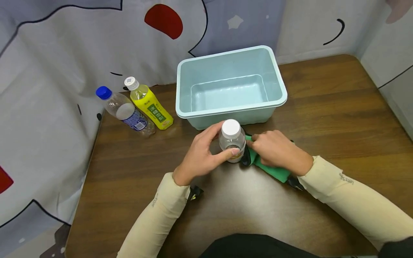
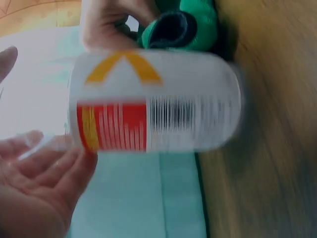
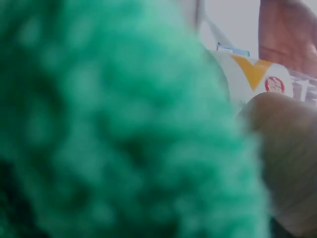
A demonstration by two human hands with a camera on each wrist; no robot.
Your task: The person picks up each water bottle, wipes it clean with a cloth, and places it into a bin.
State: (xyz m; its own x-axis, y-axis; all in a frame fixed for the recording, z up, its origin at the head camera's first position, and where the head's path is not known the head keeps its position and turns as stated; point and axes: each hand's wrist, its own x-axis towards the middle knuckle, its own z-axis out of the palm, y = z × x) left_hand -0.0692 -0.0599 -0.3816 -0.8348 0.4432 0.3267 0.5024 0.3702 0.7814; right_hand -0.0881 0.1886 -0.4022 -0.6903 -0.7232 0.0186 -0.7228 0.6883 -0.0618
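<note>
Around a clear plastic bottle (image 1: 231, 139) with a white cap, my left hand (image 1: 203, 152) holds with the thumb in front and fingers behind. The bottle stands upright, and its white, red and yellow label (image 2: 124, 119) shows blurred in the left wrist view. I cannot tell whether its base touches the table. My right hand (image 1: 274, 150) grips a green fluffy cloth (image 1: 274, 171) with black edging, just right of the bottle. The cloth (image 3: 124, 124) fills most of the right wrist view and hides much of that hand.
A pale blue plastic tub (image 1: 230, 110) stands right behind the bottle. At the left back lie a blue-capped bottle (image 1: 129, 113) and a yellow drink bottle (image 1: 151, 107), side by side. A patterned curtain (image 1: 80, 46) hangs behind the wooden table (image 1: 338, 107).
</note>
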